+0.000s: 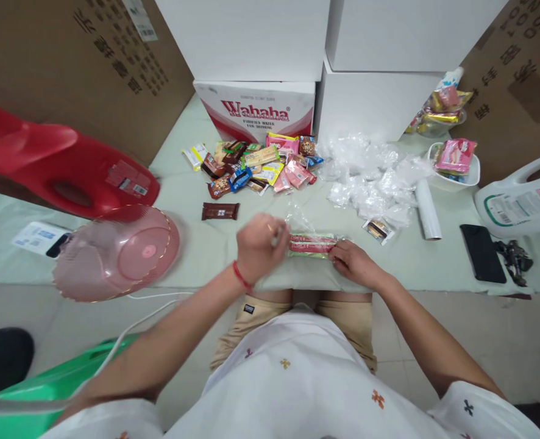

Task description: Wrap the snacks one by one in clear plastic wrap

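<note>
Pale green covering lies over a long counter [206, 253], backed by stacked white boxes, the lower left one a white-and-red cardboard carton [255, 110] printed "Wahaha". Near the counter's front edge, between the person's two hands, lies a flat oblong red-and-green packet [312, 245] in shiny clear plastic. The left hand [259, 247], with a red cord at its wrist, is just beside the packet's left end, fingers curled inward; whether they pinch any plastic, I cannot tell. The right hand [353, 261] grips the packet's right end with bent fingers. Beyond them, a colourful heap of small wrapped snacks [256, 166] lies before the carton, with one dark brown wrapped bar [220, 211] apart from it, nearer the person. Crumpled clear plastic bags [370, 174] spread to the right, near a white cylindrical roll [428, 210]. At far left, a translucent pink scalloped bowl [75, 271] sits beside a red plastic jug [64, 160].
</note>
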Tool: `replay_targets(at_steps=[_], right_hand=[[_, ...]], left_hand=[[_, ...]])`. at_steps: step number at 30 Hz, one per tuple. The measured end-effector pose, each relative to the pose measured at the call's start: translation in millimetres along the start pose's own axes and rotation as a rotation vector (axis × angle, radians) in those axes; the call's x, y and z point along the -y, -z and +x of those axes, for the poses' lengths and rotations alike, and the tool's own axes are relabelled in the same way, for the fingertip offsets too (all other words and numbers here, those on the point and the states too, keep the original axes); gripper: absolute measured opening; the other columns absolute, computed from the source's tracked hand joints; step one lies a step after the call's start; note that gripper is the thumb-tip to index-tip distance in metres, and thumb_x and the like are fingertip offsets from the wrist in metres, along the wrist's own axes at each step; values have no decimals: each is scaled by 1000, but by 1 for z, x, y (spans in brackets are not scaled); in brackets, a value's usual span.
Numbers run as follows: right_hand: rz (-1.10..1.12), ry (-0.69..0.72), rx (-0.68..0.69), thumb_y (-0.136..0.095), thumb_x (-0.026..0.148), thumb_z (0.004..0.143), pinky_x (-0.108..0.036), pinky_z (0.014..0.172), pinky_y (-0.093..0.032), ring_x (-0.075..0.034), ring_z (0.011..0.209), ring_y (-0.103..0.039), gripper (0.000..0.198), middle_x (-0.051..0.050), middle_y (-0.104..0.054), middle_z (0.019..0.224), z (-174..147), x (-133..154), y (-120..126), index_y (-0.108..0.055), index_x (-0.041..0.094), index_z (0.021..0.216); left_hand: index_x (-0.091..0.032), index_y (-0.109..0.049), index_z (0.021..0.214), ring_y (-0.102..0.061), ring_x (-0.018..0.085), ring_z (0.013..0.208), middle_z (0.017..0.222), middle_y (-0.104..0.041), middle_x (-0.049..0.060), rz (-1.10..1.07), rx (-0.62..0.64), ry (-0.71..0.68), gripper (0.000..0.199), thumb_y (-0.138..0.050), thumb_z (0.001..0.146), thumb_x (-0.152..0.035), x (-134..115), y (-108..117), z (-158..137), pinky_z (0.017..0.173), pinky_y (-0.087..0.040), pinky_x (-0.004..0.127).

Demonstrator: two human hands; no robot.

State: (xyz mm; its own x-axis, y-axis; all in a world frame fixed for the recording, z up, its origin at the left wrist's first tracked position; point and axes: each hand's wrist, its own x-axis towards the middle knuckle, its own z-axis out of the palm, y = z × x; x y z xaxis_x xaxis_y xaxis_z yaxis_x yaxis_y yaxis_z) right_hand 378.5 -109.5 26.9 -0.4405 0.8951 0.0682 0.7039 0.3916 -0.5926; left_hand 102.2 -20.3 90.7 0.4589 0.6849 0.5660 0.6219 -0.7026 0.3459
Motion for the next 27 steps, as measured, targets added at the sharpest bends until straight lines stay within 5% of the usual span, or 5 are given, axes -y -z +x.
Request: replay_targets(at_steps=[3,9,16,20,27], right_hand=[[13,-4,0,-53,5,88,-35,81,-42,-23,88,-52,17,-7,-61,93,0,0,2,-58,21,90],[81,-6,13,-52,13,97,-36,83,-47,-22,90,-57,13,-8,-64,93,-2,2,10,-60,21,92],[128,-6,170,-55,31,103,-41,97,-54,-25,114,-66,24,-10,-70,122,-20,18,56,-68,27,123],[30,-85,-33,-53,35,104,-43,89,-55,-27,103,-68,24,-9,-72,111,-7,45,87,-71,29,118],[-293,-146,-320,-65,44,98,-44,82,-47,-33,101,-51,23,-14,-62,101,86,61,21,-70,24,108]], left_hand=[[-23,-69,106,-69,21,102,102,-77,8,-70,105,-273,17,-54,97,-23,-27,-19,-42,86,-49,37],[-23,-71,118,-67,22,120,126,-76,9,14,171,-72,27,-49,102,-20,-21,-67,-56,97,-41,43],[-28,-72,121,-67,20,121,126,-77,7,-43,198,-28,29,-50,103,-20,-5,-76,-55,101,-35,44],[-28,-72,120,-67,19,120,128,-76,5,-50,193,-35,27,-51,103,-20,-4,-78,-55,100,-35,44],[-27,-74,116,-67,21,121,124,-77,6,-22,184,-44,27,-52,103,-19,-4,-79,-55,99,-36,44]])
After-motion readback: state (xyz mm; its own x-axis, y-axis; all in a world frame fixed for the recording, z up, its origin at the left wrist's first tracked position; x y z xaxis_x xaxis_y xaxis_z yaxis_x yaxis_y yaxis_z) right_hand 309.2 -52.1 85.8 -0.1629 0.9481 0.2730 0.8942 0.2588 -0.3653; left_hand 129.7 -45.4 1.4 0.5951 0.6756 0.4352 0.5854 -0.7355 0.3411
